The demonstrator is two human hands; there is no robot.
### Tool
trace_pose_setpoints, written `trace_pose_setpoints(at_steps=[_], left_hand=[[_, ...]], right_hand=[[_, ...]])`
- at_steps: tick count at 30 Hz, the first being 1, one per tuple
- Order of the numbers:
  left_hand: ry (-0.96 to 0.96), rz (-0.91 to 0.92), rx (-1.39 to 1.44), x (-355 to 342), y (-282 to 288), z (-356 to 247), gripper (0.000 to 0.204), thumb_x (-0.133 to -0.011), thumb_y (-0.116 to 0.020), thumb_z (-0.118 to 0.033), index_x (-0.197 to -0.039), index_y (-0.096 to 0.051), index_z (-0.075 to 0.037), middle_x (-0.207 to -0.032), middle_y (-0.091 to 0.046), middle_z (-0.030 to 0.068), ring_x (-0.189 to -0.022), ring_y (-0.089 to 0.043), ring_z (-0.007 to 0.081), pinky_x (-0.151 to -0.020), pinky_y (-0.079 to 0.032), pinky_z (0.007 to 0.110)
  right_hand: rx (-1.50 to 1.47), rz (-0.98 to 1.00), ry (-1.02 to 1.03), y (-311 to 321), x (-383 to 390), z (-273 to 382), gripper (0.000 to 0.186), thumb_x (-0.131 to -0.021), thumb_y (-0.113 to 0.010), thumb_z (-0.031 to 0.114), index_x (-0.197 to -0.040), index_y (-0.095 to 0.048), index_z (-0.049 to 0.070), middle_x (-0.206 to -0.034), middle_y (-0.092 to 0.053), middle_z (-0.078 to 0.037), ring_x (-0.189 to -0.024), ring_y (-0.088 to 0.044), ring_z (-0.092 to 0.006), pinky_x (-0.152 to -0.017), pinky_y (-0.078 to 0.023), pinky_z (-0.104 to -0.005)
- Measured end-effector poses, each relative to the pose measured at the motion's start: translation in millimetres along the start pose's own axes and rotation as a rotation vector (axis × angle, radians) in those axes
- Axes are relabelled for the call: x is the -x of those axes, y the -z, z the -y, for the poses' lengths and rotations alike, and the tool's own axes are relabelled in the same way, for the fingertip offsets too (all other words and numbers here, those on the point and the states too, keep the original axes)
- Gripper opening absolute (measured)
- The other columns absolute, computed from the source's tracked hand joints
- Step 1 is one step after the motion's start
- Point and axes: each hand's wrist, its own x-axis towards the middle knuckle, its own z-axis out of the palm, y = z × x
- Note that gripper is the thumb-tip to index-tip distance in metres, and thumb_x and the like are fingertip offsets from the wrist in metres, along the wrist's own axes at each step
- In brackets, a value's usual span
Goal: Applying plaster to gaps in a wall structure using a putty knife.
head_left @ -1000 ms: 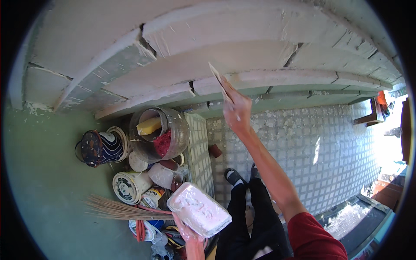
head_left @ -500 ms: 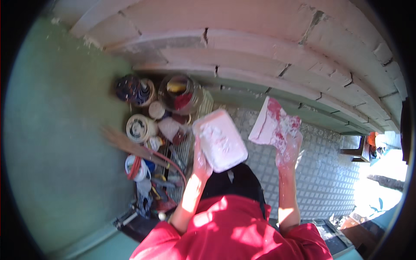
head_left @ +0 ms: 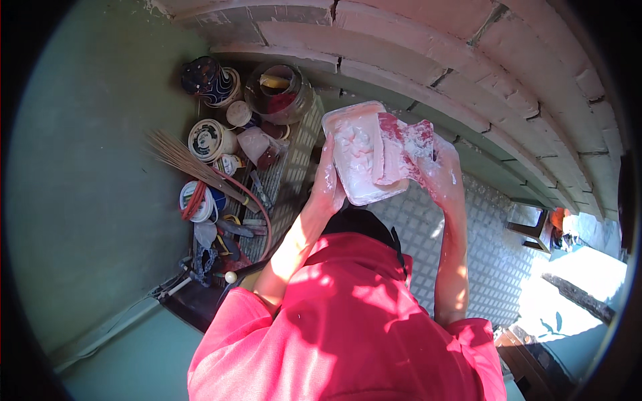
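My left hand (head_left: 326, 179) grips the side of a shallow rectangular tray (head_left: 366, 200), pale and smeared. Thick pinkish-white paste (head_left: 352, 147) fills the tray. My right hand (head_left: 444, 172) is closed on the narrow end of a red putty spreader (head_left: 401, 137) streaked with paste. The spreader's wide edge lies over the right part of the tray, in or against the paste; exactly how deep I cannot tell. Both hands have paste smears on the skin. Part of my left fingers is hidden beneath the tray.
A slatted bench (head_left: 289, 175) on the left carries a lidded tub (head_left: 212, 140), a clear round container (head_left: 304, 93), a white bucket (head_left: 195, 202) and a twig broom (head_left: 194, 164). A block wall (head_left: 414, 40) runs ahead. Patterned floor (head_left: 481, 247) lies right, with a stool (head_left: 531, 227) farther off.
The spreader has come left from beside the tray onto its paste. The tray has shifted up and slightly right in view, and the whole view has moved a little.
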Motion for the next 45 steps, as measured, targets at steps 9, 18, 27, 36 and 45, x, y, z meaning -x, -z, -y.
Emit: trace_pose_setpoints(at_steps=[9,18,27,36,45], left_hand=[[0.036,0.030,-0.074,-14.7,9.4,-17.4,0.063,-0.096,-0.040,-0.056,-0.138,-0.037,-0.009,-0.132,-0.052,0.0102,-0.121,-0.052,0.0237,-0.104,-0.042,0.040],[0.073,0.097,-0.154,-24.9,28.8,-64.6,0.060,-0.098,-0.041,-0.051,-0.139,-0.039,-0.008,-0.134,-0.052,0.0093,-0.122,-0.051,0.0213,-0.105,-0.041,0.038],[0.091,0.137,-0.159,-31.8,46.6,-98.1,0.051,-0.098,-0.043,-0.049,-0.129,-0.045,-0.009,-0.118,-0.060,0.0060,-0.108,-0.060,0.0160,-0.093,-0.049,0.034],[0.151,0.121,-0.134,-37.4,67.2,-116.3,0.054,-0.097,-0.045,-0.052,-0.129,-0.045,-0.009,-0.122,-0.056,0.0051,-0.111,-0.057,0.0154,-0.094,-0.048,0.035],[0.213,0.151,-0.136,-44.7,73.0,-136.8,0.058,-0.097,-0.042,-0.054,-0.136,-0.042,-0.010,-0.126,-0.054,0.0039,-0.116,-0.053,0.0161,-0.099,-0.044,0.035]], right_hand=[[0.217,0.090,0.112,-21.1,-15.6,27.9,0.028,-0.074,-0.060,0.016,-0.095,-0.061,-0.004,-0.081,-0.062,-0.024,-0.076,-0.057,-0.0418,-0.071,-0.047,-0.0396],[0.154,0.152,0.020,-61.0,-39.6,25.1,0.027,-0.077,-0.064,0.013,-0.098,-0.065,-0.004,-0.084,-0.064,-0.004,-0.076,-0.054,-0.0091,-0.068,-0.047,-0.0289],[-0.186,0.213,0.011,-105.1,-62.4,16.8,0.027,-0.074,-0.064,0.010,-0.096,-0.065,-0.006,-0.082,-0.067,-0.008,-0.074,-0.058,-0.0110,-0.070,-0.049,-0.0300],[-0.477,0.127,-0.208,-109.4,-52.8,38.5,0.026,-0.081,-0.064,0.006,-0.104,-0.064,-0.004,-0.091,-0.066,-0.004,-0.079,-0.061,-0.0093,-0.070,-0.049,-0.0250],[-0.479,-0.061,-0.202,-122.3,-42.1,35.8,0.021,-0.082,-0.062,0.009,-0.101,-0.065,-0.001,-0.081,-0.065,0.000,-0.062,-0.054,-0.0030,-0.049,-0.037,-0.0184]])
